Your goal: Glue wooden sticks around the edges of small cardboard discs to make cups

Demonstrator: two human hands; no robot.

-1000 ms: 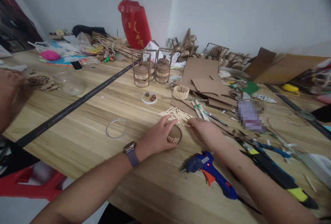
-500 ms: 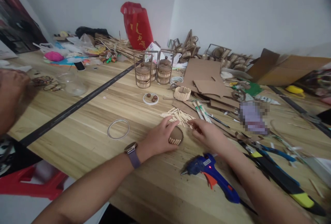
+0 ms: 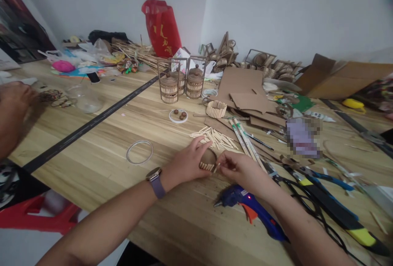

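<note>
My left hand (image 3: 192,160), with a watch on its wrist, grips a round brown disc (image 3: 208,158) whose near edge carries a row of short wooden sticks. In a pinch, my right hand (image 3: 238,167) holds one short wooden stick (image 3: 216,167) at the disc's right edge, beside the row. Just behind the disc lies a loose pile of short sticks (image 3: 216,137). A blue glue gun (image 3: 245,202) with an orange trigger and a lit red light rests below my right hand. A ring of upright sticks (image 3: 216,109) stands farther back.
A white ring (image 3: 139,152) lies to the left. Another ring (image 3: 178,115) encloses several brown beads. Lidded stick baskets (image 3: 169,88) stand behind. Cardboard sheets (image 3: 242,84), pliers (image 3: 331,179) and a black-yellow tool (image 3: 340,213) are at right. Another person's hand (image 3: 15,102) is at far left.
My right hand has moved from the stick pile down to the disc's right edge, now with a stick in its fingers. My left hand keeps its hold on the disc.
</note>
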